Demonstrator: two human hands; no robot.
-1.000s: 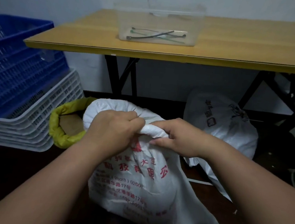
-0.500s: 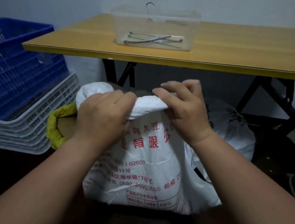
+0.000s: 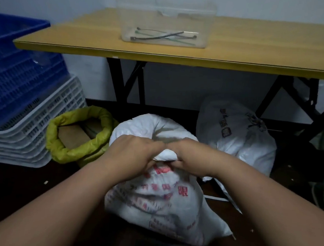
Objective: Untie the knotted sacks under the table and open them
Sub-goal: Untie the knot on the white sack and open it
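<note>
Presently under the worktop: three sacks, two hands on one

Item 1. White woven sack with red print (image 3: 156,204), standing on the dark floor in front of the worktop (image 3: 259,53), nearest the camera. Its mouth is rolled down into a thick white rim. Left hand (image 3: 133,155) and right hand (image 3: 191,156) meet at the near part of that rim, each with fingers curled round the rolled fabric, gripping it; a bulge of white cloth shows between them. Contents not visible past the hands.

Item 2. Yellow-green sack (image 3: 78,135), just left of the white one and touching it. Mouth open, rim rolled down; a brown block shows inside.

Item 3. White plastic sack with dark print (image 3: 235,136), behind and to the right, beneath the worktop. Its top is gathered and tied with a dark knot.

Item 4. Clear plastic bin (image 3: 165,22) on the worktop, holding several cable ties (image 3: 164,37), dark and green.

Item 5. Stacked crates at far left: blue crate (image 3: 16,72) nested on top of white crates (image 3: 32,132).

Item 6. Black folding legs (image 3: 125,81) carry the worktop.
</note>
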